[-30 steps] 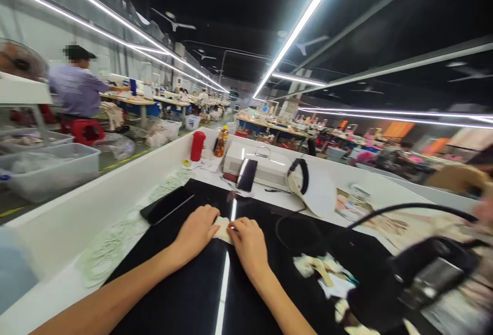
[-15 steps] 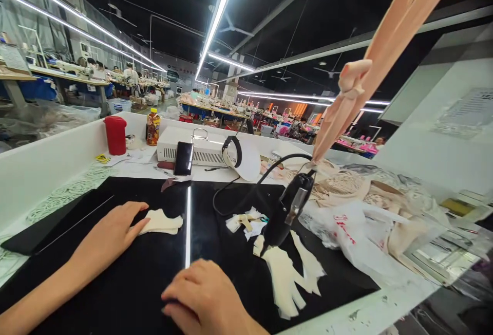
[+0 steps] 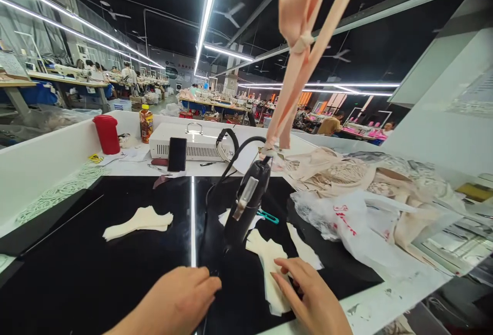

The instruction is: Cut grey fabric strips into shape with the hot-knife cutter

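My right hand [image 3: 310, 291] is over the front part of a pale cream cut fabric stack [image 3: 267, 253], its fingertips on or just above it. Its thumb and forefinger are apart. My left hand [image 3: 185, 294] hovers over the black work surface near the bright light strip, fingers curled together; its palm side is hidden. A black hand-held machine [image 3: 248, 201] hangs tilted from a knotted peach strap [image 3: 295, 78], in front of both hands. Another cream piece [image 3: 304, 247] lies right of the stack. A separate cream stack [image 3: 140, 222] lies to the left.
Turquoise snips [image 3: 267, 216] lie beside small white scraps behind the machine. A plastic bag [image 3: 346, 222] and heaped beige fabric [image 3: 339, 170] fill the right side. At the back stand a phone [image 3: 177, 154], a white vented box [image 3: 204, 147], a bottle [image 3: 146, 124] and a red cup [image 3: 107, 134].
My left hand has left the left cream stack and moved right and nearer. My right hand has moved right to the other cream stack. The hanging machine has swung left, and the view has shifted.
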`<state>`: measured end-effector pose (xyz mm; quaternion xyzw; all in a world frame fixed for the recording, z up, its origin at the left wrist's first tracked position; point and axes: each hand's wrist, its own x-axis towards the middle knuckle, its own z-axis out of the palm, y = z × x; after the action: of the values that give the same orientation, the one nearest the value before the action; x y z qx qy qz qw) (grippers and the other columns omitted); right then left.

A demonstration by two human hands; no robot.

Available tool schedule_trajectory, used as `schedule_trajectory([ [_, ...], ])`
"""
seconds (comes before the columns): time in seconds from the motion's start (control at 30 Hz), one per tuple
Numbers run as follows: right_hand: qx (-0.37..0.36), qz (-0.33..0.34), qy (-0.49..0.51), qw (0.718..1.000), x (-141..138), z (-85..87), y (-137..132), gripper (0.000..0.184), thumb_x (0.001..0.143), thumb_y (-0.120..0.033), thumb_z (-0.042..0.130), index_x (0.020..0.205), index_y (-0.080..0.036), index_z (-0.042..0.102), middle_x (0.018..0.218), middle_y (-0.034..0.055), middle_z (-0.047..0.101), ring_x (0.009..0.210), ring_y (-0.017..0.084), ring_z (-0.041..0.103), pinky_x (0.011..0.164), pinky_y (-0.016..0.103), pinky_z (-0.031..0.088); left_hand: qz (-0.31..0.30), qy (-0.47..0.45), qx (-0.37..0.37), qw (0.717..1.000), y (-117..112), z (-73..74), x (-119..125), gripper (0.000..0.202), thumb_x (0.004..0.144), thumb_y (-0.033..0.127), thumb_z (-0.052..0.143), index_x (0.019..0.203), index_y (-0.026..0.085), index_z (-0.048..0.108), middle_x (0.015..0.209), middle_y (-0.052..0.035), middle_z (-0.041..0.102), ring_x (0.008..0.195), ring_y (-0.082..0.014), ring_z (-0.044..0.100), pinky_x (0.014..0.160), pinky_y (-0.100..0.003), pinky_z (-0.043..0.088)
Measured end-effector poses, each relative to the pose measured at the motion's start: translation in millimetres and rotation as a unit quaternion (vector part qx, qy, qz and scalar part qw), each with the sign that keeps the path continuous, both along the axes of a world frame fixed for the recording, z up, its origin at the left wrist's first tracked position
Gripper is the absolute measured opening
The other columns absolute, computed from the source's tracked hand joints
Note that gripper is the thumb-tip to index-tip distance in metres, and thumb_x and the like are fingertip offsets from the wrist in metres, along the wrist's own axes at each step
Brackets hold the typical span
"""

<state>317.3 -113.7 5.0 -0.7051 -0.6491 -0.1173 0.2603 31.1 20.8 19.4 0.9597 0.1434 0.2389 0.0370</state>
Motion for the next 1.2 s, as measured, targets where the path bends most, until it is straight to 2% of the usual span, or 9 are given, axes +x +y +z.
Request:
schedule_trajectory([
  [0.1,0.019,-0.009,-0.025,0.999,-8.6,-2.8,12.3,0.037,0.104,-0.055,0.045,0.114,-0.026,0.067,0.100,0.0067,0.074,0.089,0.024,0.074,0.076,0.033,0.058,-0.038,-0.006,0.068,0.997,-16.9,-10.9,24.8,0.018,0.092,0.008,0.051,0.096,0.022,0.062,0.071,0.0016,0.064,0.052,-0.0171,0.060,0.046,-0.031,0.039],
  [0.17,0.032,-0.021,-0.047,0.998,-17.8,-3.5,20.6,0.036,0.104,-0.054,0.045,0.112,-0.025,0.066,0.097,0.0062,0.072,0.085,0.026,0.071,0.073,0.037,0.056,-0.048,-0.030,0.089,0.994,-20.0,-17.0,34.9,0.017,0.090,0.007,0.051,0.089,0.022,0.060,0.066,0.0020,0.060,0.047,-0.0164,0.056,0.043,-0.032,0.034],
  [0.33,0.047,-0.049,-0.092,0.993,-32.7,-5.8,32.5,0.031,0.105,-0.043,0.044,0.086,-0.026,0.062,0.080,0.0041,0.065,0.072,0.027,0.064,0.065,0.038,0.044,-0.045,-0.052,0.074,0.995,-17.2,-23.4,41.6,0.018,0.092,0.007,0.050,0.087,0.022,0.058,0.065,0.0025,0.057,0.046,-0.0150,0.053,0.043,-0.030,0.034],
  [0.47,0.045,-0.052,-0.093,0.993,-33.9,-7.3,34.7,0.032,0.104,-0.032,0.040,0.081,-0.027,0.060,0.076,0.0037,0.064,0.070,0.027,0.062,0.067,0.039,0.041,-0.030,-0.048,0.049,0.997,-16.4,-25.7,40.1,0.016,0.094,0.011,0.052,0.087,0.023,0.058,0.066,0.0022,0.058,0.048,-0.0150,0.055,0.046,-0.029,0.037],
  [0.63,0.024,-0.060,-0.015,0.998,-31.1,-7.2,32.3,0.033,0.101,-0.033,0.040,0.083,-0.027,0.067,0.078,0.0054,0.071,0.071,0.028,0.067,0.068,0.040,0.044,-0.058,-0.061,0.013,0.996,-15.7,-28.3,39.2,0.013,0.094,0.011,0.054,0.096,0.022,0.061,0.072,0.0020,0.062,0.056,-0.0148,0.061,0.051,-0.028,0.041],
  [0.8,0.006,-0.086,0.149,0.985,-22.0,-0.9,25.0,0.029,0.092,-0.044,0.052,0.091,-0.029,0.077,0.094,0.0050,0.081,0.084,0.029,0.076,0.071,0.036,0.054,-0.049,-0.061,0.004,0.997,-17.4,-27.9,36.9,0.018,0.087,0.007,0.055,0.092,0.022,0.062,0.075,0.0016,0.062,0.058,-0.0161,0.059,0.052,-0.029,0.041],
  [0.97,0.002,-0.125,0.347,0.929,0.0,4.2,13.1,0.036,0.083,-0.058,0.063,0.088,-0.028,0.082,0.080,0.0018,0.080,0.061,0.021,0.072,0.060,0.029,0.058,-0.042,-0.042,-0.034,0.998,-18.6,-26.7,36.3,0.019,0.084,0.006,0.060,0.093,0.023,0.061,0.077,0.0024,0.064,0.061,-0.0156,0.060,0.055,-0.027,0.042],
  [1.07,0.015,-0.134,0.467,0.874,14.1,4.7,3.4,0.046,0.078,-0.065,0.069,0.093,-0.023,0.083,0.084,0.0050,0.081,0.068,0.024,0.074,0.062,0.030,0.061,-0.039,-0.034,-0.043,0.998,-19.0,-25.8,36.1,0.023,0.083,0.005,0.060,0.098,0.023,0.062,0.079,0.0025,0.065,0.063,-0.0160,0.061,0.058,-0.027,0.043],
  [1.2,0.035,-0.117,0.593,0.796,22.6,1.5,-7.2,0.056,0.070,-0.070,0.076,0.094,-0.020,0.082,0.088,0.0110,0.081,0.081,0.031,0.078,0.073,0.039,0.065,-0.039,-0.027,-0.046,0.998,-20.0,-24.8,34.4,0.029,0.085,0.005,0.058,0.107,0.023,0.062,0.084,0.0017,0.068,0.067,-0.0168,0.064,0.061,-0.027,0.047],
])
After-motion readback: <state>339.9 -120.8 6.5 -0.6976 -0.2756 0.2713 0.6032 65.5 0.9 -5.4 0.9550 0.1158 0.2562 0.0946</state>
